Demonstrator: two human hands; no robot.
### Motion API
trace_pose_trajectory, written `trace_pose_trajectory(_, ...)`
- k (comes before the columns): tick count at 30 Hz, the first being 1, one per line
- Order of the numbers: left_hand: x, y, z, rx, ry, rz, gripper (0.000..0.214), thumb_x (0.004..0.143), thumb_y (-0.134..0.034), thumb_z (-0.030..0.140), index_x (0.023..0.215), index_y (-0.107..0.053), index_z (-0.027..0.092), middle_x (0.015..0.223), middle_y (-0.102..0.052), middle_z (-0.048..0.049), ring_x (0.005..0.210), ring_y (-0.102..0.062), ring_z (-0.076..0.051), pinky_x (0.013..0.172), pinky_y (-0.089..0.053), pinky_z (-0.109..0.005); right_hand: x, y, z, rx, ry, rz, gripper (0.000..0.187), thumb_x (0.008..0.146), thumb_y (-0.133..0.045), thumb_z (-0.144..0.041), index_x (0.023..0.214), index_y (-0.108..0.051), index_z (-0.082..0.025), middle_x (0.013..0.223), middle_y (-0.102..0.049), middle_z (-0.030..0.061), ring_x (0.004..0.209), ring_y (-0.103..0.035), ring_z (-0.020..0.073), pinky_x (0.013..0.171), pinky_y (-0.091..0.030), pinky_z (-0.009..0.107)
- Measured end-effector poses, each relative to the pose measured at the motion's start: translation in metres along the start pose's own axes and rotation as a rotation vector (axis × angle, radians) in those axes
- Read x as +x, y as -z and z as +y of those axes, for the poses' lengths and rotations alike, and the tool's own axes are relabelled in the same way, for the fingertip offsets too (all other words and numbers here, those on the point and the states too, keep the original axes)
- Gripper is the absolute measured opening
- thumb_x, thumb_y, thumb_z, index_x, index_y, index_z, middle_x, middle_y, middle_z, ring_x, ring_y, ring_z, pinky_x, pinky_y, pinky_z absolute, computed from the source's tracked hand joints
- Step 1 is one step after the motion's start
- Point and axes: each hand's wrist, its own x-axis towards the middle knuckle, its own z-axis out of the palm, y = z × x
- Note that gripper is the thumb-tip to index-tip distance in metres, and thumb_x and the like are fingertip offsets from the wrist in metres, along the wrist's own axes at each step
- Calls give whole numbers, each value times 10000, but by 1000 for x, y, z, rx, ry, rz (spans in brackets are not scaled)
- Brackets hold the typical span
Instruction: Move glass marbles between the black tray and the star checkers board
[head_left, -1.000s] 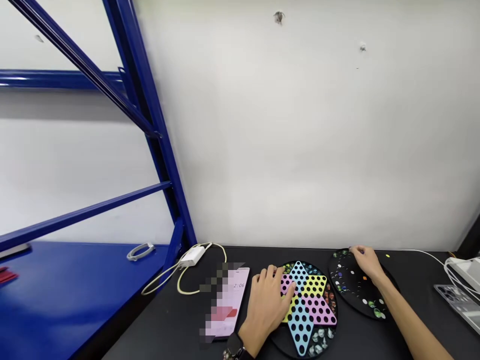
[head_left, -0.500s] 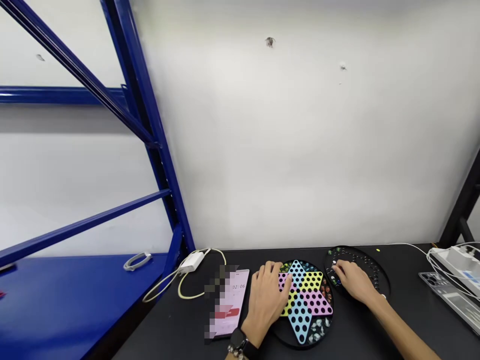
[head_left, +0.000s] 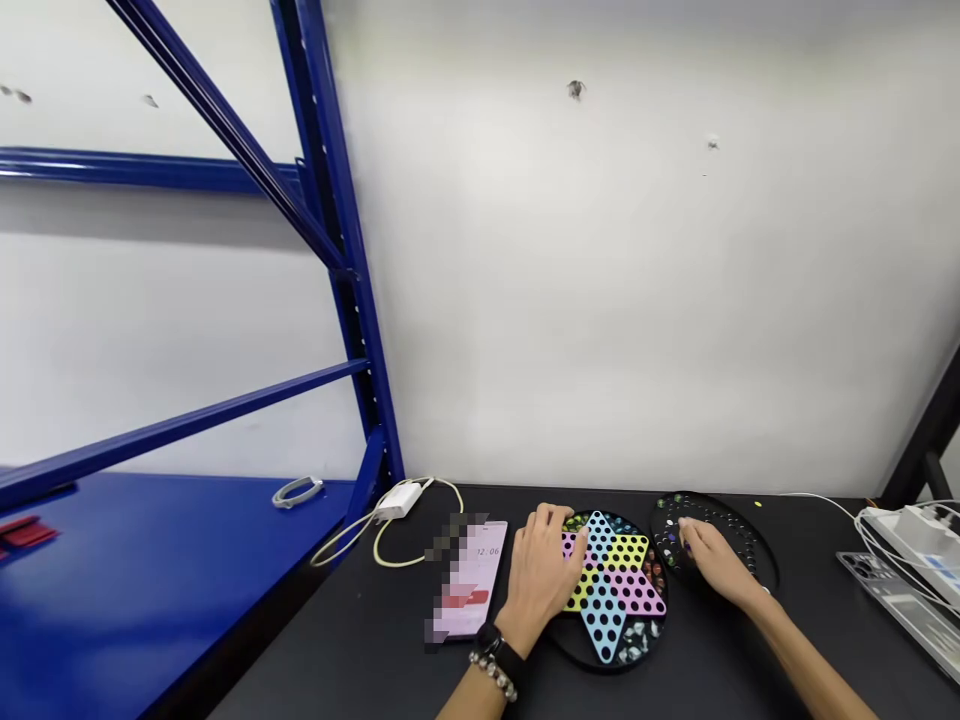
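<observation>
A Chinese checkers board [head_left: 602,590] with a coloured star and several gems in its rim compartments lies on the black table. My left hand [head_left: 546,560] lies over its left edge with the fingers stretched out. Right of it is a second round black board [head_left: 766,548], with several small marbles in its left part. Above that part, my right hand [head_left: 716,562] has thumb and fingers pinched together. A small purplish marble [head_left: 688,546] shows at the fingertips; whether they grip it or it sits in the board, I cannot tell.
A phone [head_left: 480,580] lies left of my left hand, near a white charger [head_left: 400,500] with a cable. At the right are a power strip [head_left: 915,540] and a flat clear case [head_left: 904,600]. A blue rack [head_left: 360,330] stands at the left.
My right hand has shifted slightly right over the second board, its fingertips drawn away from the left rim. My left hand stays on the star board. The whole view has swung a little left.
</observation>
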Motion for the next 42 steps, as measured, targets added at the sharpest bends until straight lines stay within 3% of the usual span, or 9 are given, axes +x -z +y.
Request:
trace_pose_trajectory(4, 3, -1, -2, -99, 25, 105, 217, 962, -461, 343, 1053, -617, 224, 1075, -640, -49, 998, -629, -240, 856, -499, -386, -6, -22, -50, 211, -14, 72, 443, 1004, -209, -521, 667, -329, -259, 577, -470, -24, 544, -472, 163, 524, -352, 269)
trace_pose_trajectory(11, 10, -5, -20, -174, 71, 317, 243, 971, -382, 340, 1042, -571, 204, 1043, -610, -83, 1016, -603, -263, 916, -502, -446, -38, -110, -142, -525, 381, -184, 276, 962, -383, -185, 951, -658, -168, 825, -739, 122, 677, -678, 235, 617, -460, 317)
trace_pose_trajectory(14, 11, -3, -24, -178, 55, 359, 240, 962, -398, 358, 1018, -578, 209, 1020, -606, -81, 991, -603, -273, 890, -507, -459, -46, -123, -148, -605, 492, -231, 224, 923, -468, -158, 1016, -672, -144, 900, -742, 135, 735, -708, 254, 618, -494, 319)
trace_pose_trajectory(19, 8, -2, -14, -200, -9, 360, 206, 958, -437, 357, 1019, -574, 217, 1023, -605, -74, 991, -598, -274, 889, -499, -456, -58, -116, -140, -586, 494, -188, 260, 896, -499, -170, 1112, -643, -154, 1039, -700, 135, 775, -693, 256, 616, -517, 334)
trace_pose_trajectory(28, 4, 0, -2, -194, -96, 330, 176, 948, -460, 329, 1024, -576, 219, 1031, -596, -69, 983, -584, -270, 860, -492, -431, -81, -127, -125, -502, 598, -86, 479, 774, -584, -180, 1248, -556, -121, 1142, -633, 174, 975, -569, 300, 881, -482, 434)
trace_pose_trajectory(32, 5, 0, -5, -175, -123, 338, 166, 954, -450, 312, 1018, -569, 216, 1016, -596, -69, 967, -580, -265, 853, -489, -429, -84, -111, -125, -402, 641, -116, 337, 806, -572, -201, 1141, -578, -170, 1127, -621, 141, 956, -557, 276, 851, -468, 401)
trace_pose_trajectory(35, 5, 0, -5, -166, -147, 339, 155, 950, -451, 304, 998, -566, 212, 1000, -595, -69, 964, -578, -265, 859, -480, -434, -79, -74, -110, -309, 554, 2, 283, 890, -514, -212, 1169, -556, -228, 1207, -595, 98, 1023, -546, 251, 899, -440, 390)
trace_pose_trajectory(38, 4, -1, -5, -164, -163, 324, 151, 942, -461, 300, 995, -574, 215, 1001, -596, -67, 965, -578, -266, 855, -473, -430, -67, -25, -67, -390, 364, 159, 154, 945, -476, -290, 1049, -573, -231, 1080, -604, 79, 940, -558, 233, 800, -443, 366)
trace_pose_trajectory(42, 2, -1, -2, -153, -171, 294, 147, 934, -466, 284, 998, -583, 223, 1001, -599, -61, 959, -580, -262, 833, -471, -411, -58, 23, 9, -588, 232, 269, 285, 963, -469, -471, 829, -552, -233, 868, -586, 44, 809, -566, 224, 703, -417, 342)
